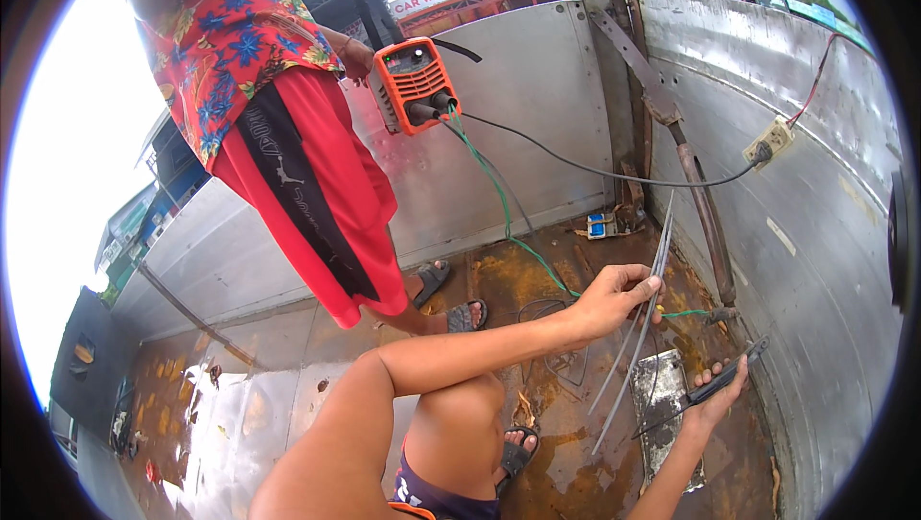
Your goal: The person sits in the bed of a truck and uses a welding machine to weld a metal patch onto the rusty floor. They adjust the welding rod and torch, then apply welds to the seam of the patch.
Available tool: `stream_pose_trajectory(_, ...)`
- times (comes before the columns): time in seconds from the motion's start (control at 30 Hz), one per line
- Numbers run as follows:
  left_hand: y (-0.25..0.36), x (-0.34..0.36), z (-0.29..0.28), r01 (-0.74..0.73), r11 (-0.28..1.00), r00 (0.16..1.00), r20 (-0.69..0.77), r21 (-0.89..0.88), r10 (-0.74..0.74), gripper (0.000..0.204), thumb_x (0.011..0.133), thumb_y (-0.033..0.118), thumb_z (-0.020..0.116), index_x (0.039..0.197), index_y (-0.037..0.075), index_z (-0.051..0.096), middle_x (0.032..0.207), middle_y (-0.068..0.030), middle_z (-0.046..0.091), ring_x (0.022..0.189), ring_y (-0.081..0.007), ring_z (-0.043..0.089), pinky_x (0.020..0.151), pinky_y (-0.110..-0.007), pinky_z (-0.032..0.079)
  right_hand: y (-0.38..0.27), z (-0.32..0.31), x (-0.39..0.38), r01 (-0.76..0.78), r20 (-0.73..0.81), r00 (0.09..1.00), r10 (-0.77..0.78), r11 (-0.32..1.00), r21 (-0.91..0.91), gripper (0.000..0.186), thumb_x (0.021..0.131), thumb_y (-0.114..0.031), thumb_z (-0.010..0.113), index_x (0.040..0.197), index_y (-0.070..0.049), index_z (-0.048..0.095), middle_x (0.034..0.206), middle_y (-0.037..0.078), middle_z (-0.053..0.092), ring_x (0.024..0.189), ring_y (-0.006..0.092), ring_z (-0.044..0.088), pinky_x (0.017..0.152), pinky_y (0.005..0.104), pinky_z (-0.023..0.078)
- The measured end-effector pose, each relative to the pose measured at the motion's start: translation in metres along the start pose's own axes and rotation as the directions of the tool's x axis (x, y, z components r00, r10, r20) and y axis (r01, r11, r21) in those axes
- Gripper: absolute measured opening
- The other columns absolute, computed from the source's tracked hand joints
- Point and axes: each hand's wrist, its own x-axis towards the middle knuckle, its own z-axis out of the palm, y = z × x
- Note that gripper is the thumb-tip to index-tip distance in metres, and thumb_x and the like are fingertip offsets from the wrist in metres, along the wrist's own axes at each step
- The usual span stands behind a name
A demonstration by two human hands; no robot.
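My left hand [612, 303] is closed around several thin grey welding rods [663, 244], which stick out above and below the fingers. My right hand [721, 401], lower and farther right, grips a black electrode holder [718, 383] pointing up toward the side wall; a thin dark line runs from its lower end. Under both hands a scuffed white rectangular plate [674, 448] lies on the rusty floor. An orange welding machine [413, 83] hangs by black straps beside another person, and a green cable [504, 196] runs down from it toward a clamp [723, 314] by the wall.
The other person's red shorts [317, 194] and sandals [465, 317] are at the left. Metal walls [815, 261] enclose the rusty floor. A black cord reaches a wall outlet [768, 142]. A rusty bar [707, 223] leans in the corner near a small blue-and-white box [601, 225].
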Motion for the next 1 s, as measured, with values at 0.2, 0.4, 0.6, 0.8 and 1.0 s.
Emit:
stream_pose_trajectory(0.2, 0.008, 0.0, 0.004, -0.01, 1.0, 1.0, 0.009, 0.007, 0.01, 0.029, 0.102, 0.028, 0.056, 0.109, -0.001, 0.06, 0.095, -0.0065, 0.066, 0.085, -0.0147, 0.068, 0.074, -0.027, 0.053, -0.001, -0.006, 0.001, -0.008, -0.016, 1.0, 0.007, 1.0, -0.009, 0.043, 0.089, -0.049, 0.068, 0.098, -0.011, 0.05, 0.074, -0.001, 0.048, 0.058, 0.0092, 0.049, 0.05, 0.0241, 0.041)
stream_pose_trajectory(0.4, 0.008, 0.001, 0.0, 0.032, 0.999, 0.999, -0.015, 0.008, -0.032, 0.027, 0.102, 0.026, 0.058, 0.109, 0.0, 0.06, 0.095, -0.0072, 0.066, 0.085, -0.0155, 0.068, 0.073, -0.028, 0.052, 0.001, -0.003, 0.005, -0.028, 0.025, 0.999, 0.028, 0.999, 0.016, 0.043, 0.088, -0.049, 0.068, 0.096, -0.011, 0.05, 0.074, 0.0, 0.048, 0.058, 0.0093, 0.049, 0.051, 0.0246, 0.041)
stream_pose_trajectory(0.6, 0.004, 0.003, 0.004, 0.045, 0.999, 0.999, 0.007, 0.003, -0.045, 0.028, 0.102, 0.027, 0.057, 0.11, 0.001, 0.061, 0.095, -0.0065, 0.066, 0.084, -0.0146, 0.067, 0.072, -0.027, 0.051, 0.0, -0.005, 0.005, -0.035, 0.042, 0.999, 0.033, 0.999, 0.041, 0.041, 0.089, -0.047, 0.067, 0.094, -0.011, 0.05, 0.074, 0.0, 0.048, 0.058, 0.0096, 0.049, 0.051, 0.0249, 0.041)
stream_pose_trajectory(0.8, -0.006, 0.003, 0.005, 0.138, 0.983, 0.989, -0.035, -0.12, -0.143, 0.023, 0.105, 0.025, 0.05, 0.105, 0.003, 0.057, 0.083, 0.0008, 0.055, 0.069, -0.0078, 0.05, 0.064, -0.023, 0.044, 0.003, -0.004, -0.002, -0.016, 0.007, 1.0, 0.016, 1.0, 0.012, 0.04, 0.09, -0.048, 0.068, 0.097, -0.012, 0.051, 0.076, -0.001, 0.049, 0.058, 0.0083, 0.049, 0.05, 0.0238, 0.041)
stream_pose_trajectory(1.0, -0.027, 0.002, 0.012, 0.192, 0.977, 0.981, 0.046, -0.088, -0.189, 0.02, 0.107, 0.022, 0.042, 0.106, 0.004, 0.051, 0.076, 0.0032, 0.041, 0.065, -0.0058, 0.039, 0.057, -0.022, 0.037, 0.0, 0.007, -0.014, 0.095, 0.13, 0.987, -0.096, 0.995, 0.013, 0.025, 0.093, -0.025, 0.071, 0.103, -0.01, 0.054, 0.076, -0.003, 0.049, 0.055, 0.0048, 0.043, 0.047, 0.0207, 0.038)
